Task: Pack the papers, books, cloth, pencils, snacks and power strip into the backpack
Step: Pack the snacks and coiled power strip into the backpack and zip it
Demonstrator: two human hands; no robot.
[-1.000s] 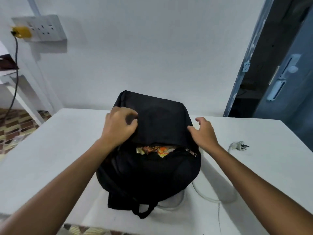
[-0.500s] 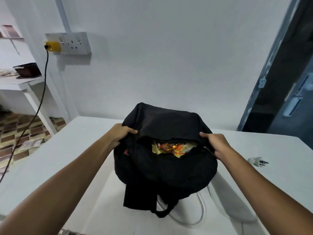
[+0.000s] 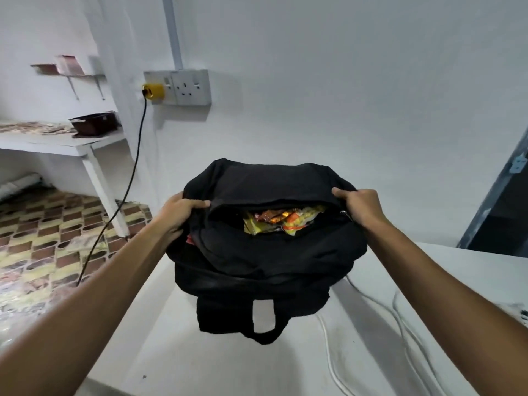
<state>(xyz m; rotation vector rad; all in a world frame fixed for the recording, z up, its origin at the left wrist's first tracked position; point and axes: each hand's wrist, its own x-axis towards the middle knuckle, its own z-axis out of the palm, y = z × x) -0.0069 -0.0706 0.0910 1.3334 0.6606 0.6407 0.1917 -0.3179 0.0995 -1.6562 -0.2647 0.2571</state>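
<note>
A black backpack [image 3: 265, 252] hangs lifted above the white table [image 3: 228, 352], its top opening gaping toward me. Bright yellow and orange snack packets [image 3: 281, 221] show inside the opening. My left hand [image 3: 178, 212] grips the fabric at the left end of the opening. My right hand [image 3: 358, 207] grips the right end, near the zipper. A strap loop [image 3: 264, 318] dangles below the bag. A white power cord [image 3: 400, 312] trails from under the bag across the table to the right. The power strip itself is hidden.
A wall socket [image 3: 185, 87] with a yellow plug [image 3: 153, 91] and a black cable [image 3: 125, 190] sits at the left. A white shelf [image 3: 57, 141] holds a dark tray [image 3: 94, 124]. Patterned floor tiles lie left of the table. A dark doorway [image 3: 503, 218] opens on the right.
Both hands moved from the bag's top to the two ends of its opening, gripped it and lifted the bag off the table. My view swung left and upward.
</note>
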